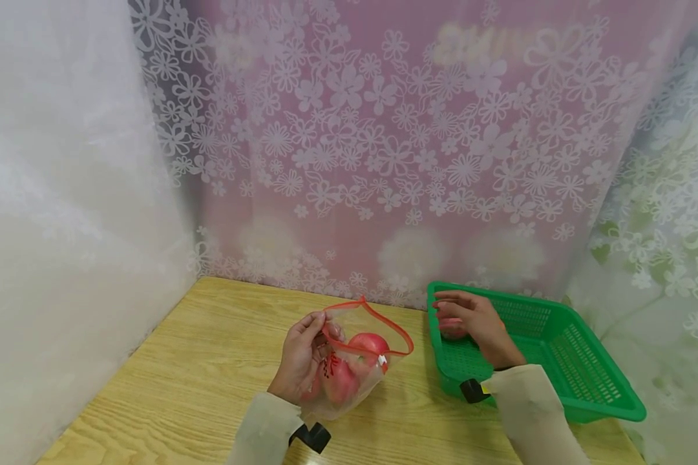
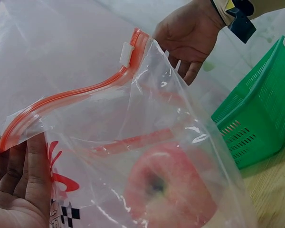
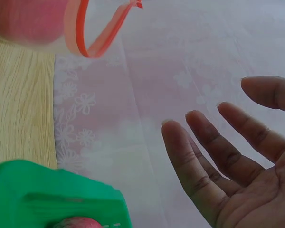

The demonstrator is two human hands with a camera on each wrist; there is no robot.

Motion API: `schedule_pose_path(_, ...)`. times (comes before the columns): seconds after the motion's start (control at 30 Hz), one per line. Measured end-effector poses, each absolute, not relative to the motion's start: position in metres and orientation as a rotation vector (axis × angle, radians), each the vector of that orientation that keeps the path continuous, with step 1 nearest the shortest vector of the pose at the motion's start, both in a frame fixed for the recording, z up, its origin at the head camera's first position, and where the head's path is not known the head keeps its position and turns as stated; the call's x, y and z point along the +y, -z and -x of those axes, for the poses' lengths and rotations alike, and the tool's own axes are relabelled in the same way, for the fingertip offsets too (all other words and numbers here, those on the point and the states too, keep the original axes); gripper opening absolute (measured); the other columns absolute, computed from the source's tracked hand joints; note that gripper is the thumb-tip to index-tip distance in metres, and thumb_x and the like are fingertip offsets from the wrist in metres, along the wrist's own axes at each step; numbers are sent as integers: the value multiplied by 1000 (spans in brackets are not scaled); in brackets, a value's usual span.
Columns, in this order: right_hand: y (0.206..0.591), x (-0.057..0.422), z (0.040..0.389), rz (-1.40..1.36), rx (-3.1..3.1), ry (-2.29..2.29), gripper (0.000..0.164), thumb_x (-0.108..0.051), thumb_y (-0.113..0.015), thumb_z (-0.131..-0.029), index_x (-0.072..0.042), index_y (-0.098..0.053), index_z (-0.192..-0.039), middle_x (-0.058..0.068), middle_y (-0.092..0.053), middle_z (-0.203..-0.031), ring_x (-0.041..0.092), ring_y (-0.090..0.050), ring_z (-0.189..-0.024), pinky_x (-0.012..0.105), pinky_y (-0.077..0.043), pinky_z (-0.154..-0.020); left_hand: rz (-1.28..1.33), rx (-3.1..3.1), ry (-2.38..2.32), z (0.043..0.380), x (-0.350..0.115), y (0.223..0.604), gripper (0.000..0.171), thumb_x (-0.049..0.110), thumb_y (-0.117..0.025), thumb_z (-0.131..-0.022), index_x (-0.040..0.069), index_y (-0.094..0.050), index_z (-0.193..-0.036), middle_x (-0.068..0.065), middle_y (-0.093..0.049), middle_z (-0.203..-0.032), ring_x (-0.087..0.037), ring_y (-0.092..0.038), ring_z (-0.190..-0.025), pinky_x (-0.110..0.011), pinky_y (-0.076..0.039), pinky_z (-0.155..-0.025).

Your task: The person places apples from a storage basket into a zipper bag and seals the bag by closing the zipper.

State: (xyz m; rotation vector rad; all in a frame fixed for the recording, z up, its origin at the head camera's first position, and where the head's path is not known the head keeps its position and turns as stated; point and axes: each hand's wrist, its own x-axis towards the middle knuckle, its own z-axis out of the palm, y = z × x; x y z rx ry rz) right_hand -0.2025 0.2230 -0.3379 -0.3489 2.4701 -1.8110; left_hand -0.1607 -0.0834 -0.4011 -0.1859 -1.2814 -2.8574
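Note:
My left hand (image 1: 295, 358) pinches the edge of a clear plastic zip bag (image 2: 72, 96) with a red zip strip and a white slider. The bag's mouth gapes toward the right. Inside lie red apples (image 1: 370, 343); one apple (image 2: 168, 187) shows its stem hollow through the film in the left wrist view. Over the left end of the green basket (image 1: 611, 361) hovers my right hand (image 1: 481, 323), fingers spread and holding nothing. Below its fingers a red apple (image 1: 452, 330) lies in the basket, partly covered by the hand.
The wood-grain table (image 1: 203, 361) carries the bag and, at its right side, the slotted basket. A pink flowered curtain (image 1: 349, 161) hangs behind the table's far edge. Pale sheets hang at the left (image 1: 81, 194) and right (image 1: 669, 310).

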Motion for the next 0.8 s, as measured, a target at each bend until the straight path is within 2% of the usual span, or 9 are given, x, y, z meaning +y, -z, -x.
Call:
schedule_pose_path(0.13, 340, 230, 206, 344, 2503, 1797, 53, -34, -58, -97, 0, -49, -136, 23, -54, -130, 22, -63, -102, 39, -54, -84, 193, -1279, 2860, 161, -84, 403, 17, 20, -52, -101, 9, -63, -95, 0, -67, -79, -10, -65, -73, -24, -56, -73)
schedule_pose_path(0.2, 341, 234, 208, 333, 2503, 1806, 52, -35, -58, -97, -1, -50, -136, 20, -56, -129, 18, -63, -101, 41, -53, -85, 197, -1274, 2862, 161, -84, 403, 17, 20, -52, -101, 9, -63, -95, 0, -67, -79, -10, -65, -73, -24, -56, -73)
schedule_pose_path(0.3, 343, 240, 211, 292, 2506, 1816, 52, -35, -58, -97, -1, -50, -135, 8, -62, -121, 11, -63, -98, 40, -54, -86, 201, -1272, 2862, 161, -84, 404, 17, 20, -52, -101, 9, -63, -95, 0, -67, -79, -10, -65, -73, -24, -56, -73)
schedule_pose_path(0.37, 345, 244, 214, 264, 2499, 1828, 52, -34, -57, -98, 0, -50, -136, 0, -63, -116, 10, -63, -97, 38, -54, -86, 200, -1273, 2861, 161, -84, 404, 17, 21, -53, -101, 9, -63, -95, 0, -67, -80, -10, -65, -73, -25, -56, -74)
schedule_pose_path(0.47, 346, 249, 217, 240, 2489, 1841, 50, -32, -55, -99, 1, -48, -137, -5, -65, -111, 13, -63, -99, 38, -53, -87, 202, -1270, 2864, 161, -84, 404, 16, 21, -53, -100, 9, -63, -95, -1, -67, -80, -10, -65, -73, -25, -56, -74)
schedule_pose_path(0.57, 348, 254, 219, 238, 2485, 1855, 50, -32, -54, -100, 1, -47, -137, -7, -66, -108, 15, -64, -99, 39, -53, -88, 223, -1276, 2854, 161, -84, 404, 17, 21, -53, -100, 9, -63, -95, 0, -68, -80, -11, -66, -74, -25, -56, -74)
schedule_pose_path(0.8, 353, 262, 224, 238, 2428, 1936, 55, -31, -56, -99, 5, -43, -138, -8, -64, -105, 8, -65, -93, 32, -56, -81, 241, -1269, 2840, 161, -83, 403, 17, 18, -49, -102, 10, -62, -95, 0, -68, -78, -12, -67, -74, -25, -56, -73)
